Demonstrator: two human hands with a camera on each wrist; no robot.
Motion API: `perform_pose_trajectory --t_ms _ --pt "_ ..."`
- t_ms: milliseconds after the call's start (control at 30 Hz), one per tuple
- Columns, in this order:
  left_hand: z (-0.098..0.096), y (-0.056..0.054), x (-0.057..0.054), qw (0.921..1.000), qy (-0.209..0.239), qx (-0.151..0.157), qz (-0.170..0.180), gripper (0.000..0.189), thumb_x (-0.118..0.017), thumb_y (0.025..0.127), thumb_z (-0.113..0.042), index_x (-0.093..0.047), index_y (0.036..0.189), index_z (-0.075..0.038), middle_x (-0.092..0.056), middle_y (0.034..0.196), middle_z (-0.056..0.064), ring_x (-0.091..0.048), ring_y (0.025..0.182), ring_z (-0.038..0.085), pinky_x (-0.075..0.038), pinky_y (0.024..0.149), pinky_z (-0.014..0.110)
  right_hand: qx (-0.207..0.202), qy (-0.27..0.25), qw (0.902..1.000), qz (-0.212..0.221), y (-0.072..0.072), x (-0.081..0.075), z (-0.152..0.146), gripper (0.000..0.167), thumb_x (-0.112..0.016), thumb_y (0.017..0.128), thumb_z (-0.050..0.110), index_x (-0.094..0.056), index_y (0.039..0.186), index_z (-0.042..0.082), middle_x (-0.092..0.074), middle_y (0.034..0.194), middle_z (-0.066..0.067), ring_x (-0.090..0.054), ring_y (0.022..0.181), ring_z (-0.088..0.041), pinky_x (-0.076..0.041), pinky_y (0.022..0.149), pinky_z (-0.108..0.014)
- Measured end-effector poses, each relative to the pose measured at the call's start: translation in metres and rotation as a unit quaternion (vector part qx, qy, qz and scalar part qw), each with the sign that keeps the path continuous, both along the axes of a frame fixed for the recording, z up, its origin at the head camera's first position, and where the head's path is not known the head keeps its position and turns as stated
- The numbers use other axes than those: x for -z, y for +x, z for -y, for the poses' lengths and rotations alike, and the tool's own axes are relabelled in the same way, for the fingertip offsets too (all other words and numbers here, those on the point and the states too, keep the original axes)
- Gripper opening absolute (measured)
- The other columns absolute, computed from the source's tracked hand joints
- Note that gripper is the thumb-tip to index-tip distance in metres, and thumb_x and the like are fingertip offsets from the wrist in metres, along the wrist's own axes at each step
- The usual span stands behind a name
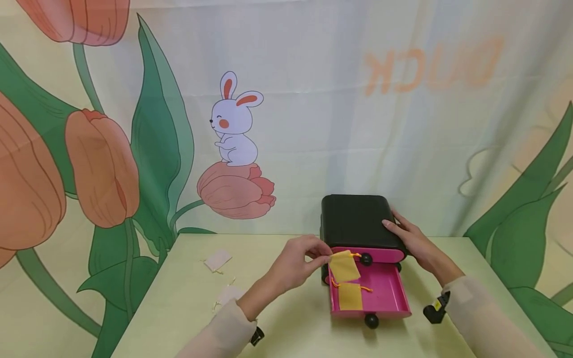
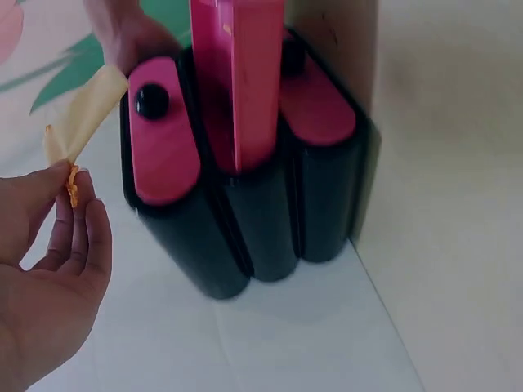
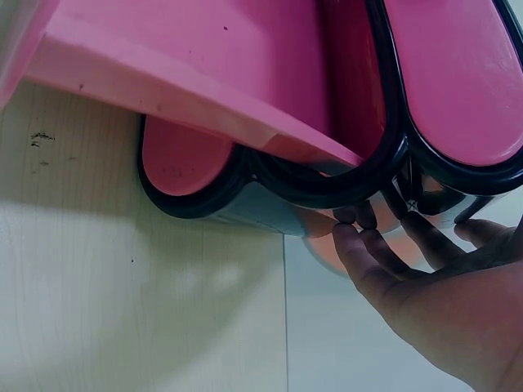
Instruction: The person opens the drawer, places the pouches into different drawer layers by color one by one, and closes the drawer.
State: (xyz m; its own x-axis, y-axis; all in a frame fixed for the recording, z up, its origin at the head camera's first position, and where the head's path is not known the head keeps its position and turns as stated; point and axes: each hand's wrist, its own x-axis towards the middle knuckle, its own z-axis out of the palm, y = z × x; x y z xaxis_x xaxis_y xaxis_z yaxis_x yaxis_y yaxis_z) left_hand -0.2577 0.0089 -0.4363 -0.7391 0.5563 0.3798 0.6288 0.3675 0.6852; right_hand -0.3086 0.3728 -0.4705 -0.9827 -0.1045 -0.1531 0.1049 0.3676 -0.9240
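My left hand (image 1: 293,262) pinches a small yellow drawstring pouch (image 1: 344,267) by its corner, between thumb and fingertips. The pouch hangs over a pulled-out pink drawer (image 1: 386,293), in whose left side a second yellow pouch (image 1: 350,298) lies. The drawer belongs to a black mini chest of drawers (image 1: 355,219) with black round knobs. On its right side rests my right hand (image 1: 418,244), thumb over the top edge. In the right wrist view that hand's fingers (image 3: 372,265) reach fairly straight against the black side.
Two pale drawstring pouches lie on the table's left part, one farther back (image 1: 218,260) and one nearer (image 1: 229,295), partly behind the left forearm. A printed curtain (image 1: 304,124) with tulips and a rabbit hangs right behind the table (image 1: 179,298).
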Motion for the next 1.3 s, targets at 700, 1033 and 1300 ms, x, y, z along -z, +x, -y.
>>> perform_pose_trajectory --t_ms 700,1033,1300 --pt "-0.092 0.024 0.051 0.9978 -0.057 -0.019 0.026 0.005 -0.082 0.095 -0.019 -0.08 0.1 -0.02 -0.066 0.091 -0.016 -0.058 0.08 -0.006 -0.051 0.075 0.008 0.005 -0.004 1.0 -0.001 0.003 0.0 -0.001 0.093 -0.052 0.104 0.067 0.002 0.17 0.031 -0.006 0.175 -0.023 -0.026 0.154 -0.051 -0.025 0.121 -0.069" --pt "-0.1 0.024 0.062 0.9943 -0.101 -0.034 0.006 0.006 -0.081 0.096 -0.022 -0.08 0.103 -0.023 -0.067 0.093 -0.016 -0.057 0.081 -0.006 -0.05 0.075 0.007 0.001 -0.004 1.0 -0.004 0.002 0.0 0.0 0.091 -0.051 0.104 0.066 0.003 0.17 0.033 -0.005 0.176 -0.022 -0.028 0.154 -0.051 -0.027 0.12 -0.07" --pt "-0.09 0.03 0.057 0.9897 -0.128 -0.007 -0.065 0.017 -0.076 0.1 -0.031 -0.079 0.113 -0.019 -0.069 0.105 -0.012 -0.064 0.092 -0.003 -0.05 0.085 0.007 0.002 -0.005 1.0 -0.004 0.002 0.001 0.0 0.091 -0.051 0.104 0.066 0.002 0.17 0.032 -0.008 0.175 -0.023 -0.031 0.153 -0.05 -0.028 0.12 -0.07"
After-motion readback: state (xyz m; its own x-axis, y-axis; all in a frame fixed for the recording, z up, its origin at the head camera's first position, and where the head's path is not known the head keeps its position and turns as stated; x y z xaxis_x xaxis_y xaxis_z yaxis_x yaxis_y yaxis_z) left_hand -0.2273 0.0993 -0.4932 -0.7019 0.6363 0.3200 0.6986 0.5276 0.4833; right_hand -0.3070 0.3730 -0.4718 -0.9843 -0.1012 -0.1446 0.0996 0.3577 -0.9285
